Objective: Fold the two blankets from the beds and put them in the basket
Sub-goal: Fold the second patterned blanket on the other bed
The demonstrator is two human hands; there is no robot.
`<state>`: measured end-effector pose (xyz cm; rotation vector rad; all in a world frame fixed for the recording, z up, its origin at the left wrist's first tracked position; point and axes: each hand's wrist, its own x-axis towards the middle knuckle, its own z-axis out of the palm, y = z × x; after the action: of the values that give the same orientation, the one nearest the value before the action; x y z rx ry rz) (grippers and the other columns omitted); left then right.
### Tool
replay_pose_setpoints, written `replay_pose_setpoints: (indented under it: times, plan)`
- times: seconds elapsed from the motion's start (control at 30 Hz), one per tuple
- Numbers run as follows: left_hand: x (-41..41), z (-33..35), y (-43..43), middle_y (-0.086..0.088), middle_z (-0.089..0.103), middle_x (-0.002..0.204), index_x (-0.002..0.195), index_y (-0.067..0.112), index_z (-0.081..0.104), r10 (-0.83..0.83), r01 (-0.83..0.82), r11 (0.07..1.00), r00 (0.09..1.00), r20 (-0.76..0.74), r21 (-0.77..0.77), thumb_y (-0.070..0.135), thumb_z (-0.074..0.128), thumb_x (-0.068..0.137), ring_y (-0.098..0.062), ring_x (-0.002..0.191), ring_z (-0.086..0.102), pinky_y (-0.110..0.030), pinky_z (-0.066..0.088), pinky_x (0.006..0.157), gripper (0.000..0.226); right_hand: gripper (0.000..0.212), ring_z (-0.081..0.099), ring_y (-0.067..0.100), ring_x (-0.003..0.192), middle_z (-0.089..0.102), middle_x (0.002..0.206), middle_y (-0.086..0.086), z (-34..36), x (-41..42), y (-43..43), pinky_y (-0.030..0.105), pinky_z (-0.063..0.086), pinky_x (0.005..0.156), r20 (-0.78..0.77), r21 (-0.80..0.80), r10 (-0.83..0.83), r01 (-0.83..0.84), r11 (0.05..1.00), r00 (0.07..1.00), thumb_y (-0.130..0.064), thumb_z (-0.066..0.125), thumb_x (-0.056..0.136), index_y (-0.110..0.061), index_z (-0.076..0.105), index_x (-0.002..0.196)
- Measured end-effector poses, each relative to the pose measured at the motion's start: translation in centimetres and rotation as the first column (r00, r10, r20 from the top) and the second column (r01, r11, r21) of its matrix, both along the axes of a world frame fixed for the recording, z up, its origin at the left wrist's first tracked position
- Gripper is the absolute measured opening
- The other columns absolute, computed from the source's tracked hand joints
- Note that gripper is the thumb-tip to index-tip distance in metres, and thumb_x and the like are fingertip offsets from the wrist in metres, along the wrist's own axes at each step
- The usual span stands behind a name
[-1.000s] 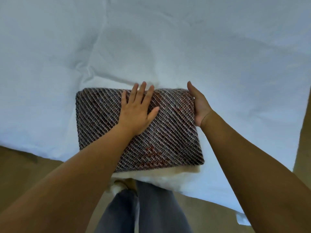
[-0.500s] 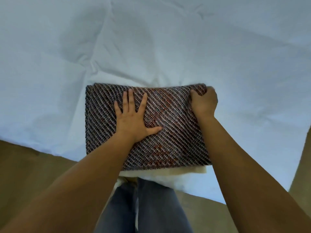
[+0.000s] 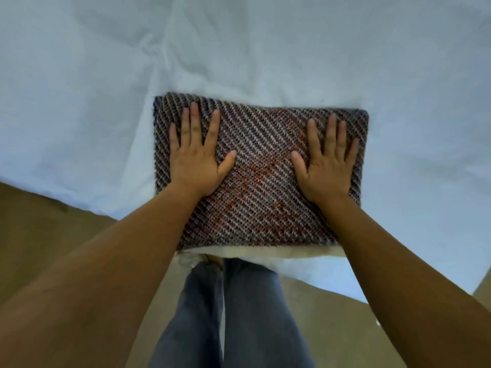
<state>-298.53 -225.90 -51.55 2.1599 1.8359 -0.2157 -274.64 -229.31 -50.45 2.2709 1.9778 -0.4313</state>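
A folded blanket (image 3: pixel 261 187), dark with a diagonal woven pattern and reddish patches, lies as a thick rectangle on the white bed sheet (image 3: pixel 106 88) near the bed's front edge. A cream fleecy underside shows along its near edge. My left hand (image 3: pixel 196 155) presses flat on the blanket's left half, fingers straight and spread. On the right half my right hand (image 3: pixel 326 162) lies flat the same way. No basket and no second blanket are in view.
The bed's front edge runs across the lower part of the view. Below it is brown floor (image 3: pixel 34 229), and my legs in grey-blue trousers (image 3: pixel 231 314) stand against the bed under the blanket.
My right hand let go of the blanket's far right corner and now lies flat on top. My left hand slid toward the blanket's left side.
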Motion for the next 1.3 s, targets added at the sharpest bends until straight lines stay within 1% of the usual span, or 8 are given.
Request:
replay_pose_setpoints:
  times: [0.3, 0.43, 0.67, 0.77, 1.07, 1.17, 1.23, 1.3]
  plan:
    - [0.4, 0.8, 2.3, -0.019, -0.019, 0.153, 0.145, 0.019, -0.017, -0.017, 0.016, 0.994, 1.000, -0.008, -0.104, 0.066, 0.016, 0.086, -0.032, 0.141, -0.018, -0.047, -0.014, 0.109, 0.083, 0.071, -0.014, 0.029, 0.143, -0.012, 0.157, 0.012, 0.1, 0.4, 2.8, 0.057, -0.012, 0.109, 0.135, -0.121, 0.012, 0.004, 0.993, 0.991, -0.058, 0.008, 0.087, -0.024, -0.012, 0.146]
    - [1.2, 3.1, -2.0, -0.012, -0.011, 0.156, 0.148, 0.018, -0.006, -0.020, 0.020, 1.000, 0.994, 0.108, -0.003, 0.053, 0.023, 0.092, -0.028, 0.143, -0.013, -0.047, -0.016, 0.108, 0.072, 0.063, -0.008, 0.028, 0.144, -0.006, 0.157, 0.014, 1.7, -5.4, -0.2, 0.050, -0.012, 0.112, -0.051, 0.025, -0.018, 0.019, 1.000, 0.999, -0.042, 0.021, 0.095, -0.016, -0.002, 0.148]
    - [-0.7, 1.4, -11.0, -0.018, 0.004, 0.156, 0.143, 0.024, -0.007, 0.058, -0.059, 0.998, 0.998, 0.035, 0.021, 0.056, 0.026, 0.087, -0.033, 0.144, 0.001, -0.051, -0.004, 0.112, 0.073, 0.057, 0.016, 0.027, 0.143, 0.022, 0.155, 0.009, 1.3, -11.7, -6.0, 0.047, 0.004, 0.114, -0.150, 0.077, 0.403, -0.396, 0.915, 0.903, -0.041, 0.023, 0.094, -0.019, 0.023, 0.146]
    - [-1.6, 0.3, -11.0, -0.022, 0.013, 0.153, 0.146, 0.023, 0.009, 0.144, -0.146, 0.989, 0.987, 0.078, 0.021, 0.065, 0.027, 0.083, -0.038, 0.142, 0.010, -0.058, 0.004, 0.110, 0.078, 0.057, 0.010, 0.026, 0.142, 0.021, 0.154, 0.011, 0.2, -7.2, -6.5, 0.046, 0.002, 0.113, -0.085, 0.068, 0.289, -0.284, 0.956, 0.953, -0.045, 0.024, 0.093, -0.022, 0.016, 0.146]
    - [-3.3, 0.6, -8.7, -0.017, -0.002, 0.156, 0.144, 0.023, -0.008, 0.090, -0.078, 0.993, 0.986, 0.143, -0.092, 0.079, 0.022, 0.072, -0.031, 0.144, -0.002, -0.051, 0.002, 0.114, 0.096, 0.063, 0.004, 0.031, 0.144, 0.011, 0.157, 0.010, 0.4, 0.1, -6.2, 0.048, -0.005, 0.112, -0.065, -0.052, 0.202, -0.206, 0.977, 0.977, -0.057, 0.018, 0.089, -0.032, 0.008, 0.146]
    - [-3.9, 1.4, -7.2, -0.015, -0.007, 0.156, 0.147, 0.016, -0.008, 0.418, -0.387, 0.908, 0.827, 0.375, -0.158, 0.072, 0.048, 0.074, -0.028, 0.144, -0.007, -0.039, -0.001, 0.115, 0.108, 0.086, 0.009, 0.033, 0.143, 0.012, 0.156, 0.012, 1.5, 1.4, -5.6, 0.051, 0.001, 0.111, -0.122, 0.026, -0.116, 0.120, 0.992, 0.986, -0.069, 0.046, 0.077, -0.030, 0.015, 0.146]
    - [-4.6, 1.7, -5.5, -0.013, 0.013, 0.155, 0.148, 0.015, 0.006, 0.660, -0.595, 0.744, 0.586, 0.471, -0.302, 0.064, 0.063, 0.070, -0.027, 0.143, 0.012, -0.039, 0.011, 0.117, 0.109, 0.103, 0.025, 0.031, 0.138, 0.027, 0.150, 0.011, 2.2, 2.1, -5.3, 0.052, 0.019, 0.112, -0.316, -0.043, -0.490, 0.504, 0.863, 0.812, -0.067, 0.067, 0.062, -0.024, 0.020, 0.143]
    - [-4.8, 2.4, -3.9, -0.011, 0.040, 0.141, 0.139, 0.012, 0.033, 0.748, -0.636, 0.657, 0.487, 0.451, -0.404, 0.061, 0.072, 0.062, -0.027, 0.129, 0.040, -0.043, 0.033, 0.109, 0.099, 0.099, 0.044, 0.027, 0.125, 0.045, 0.137, 0.007, 2.8, 2.6, -4.9, 0.042, 0.038, 0.103, -0.479, -0.197, -0.658, 0.660, 0.725, 0.581, -0.058, 0.076, 0.057, -0.016, 0.033, 0.135]
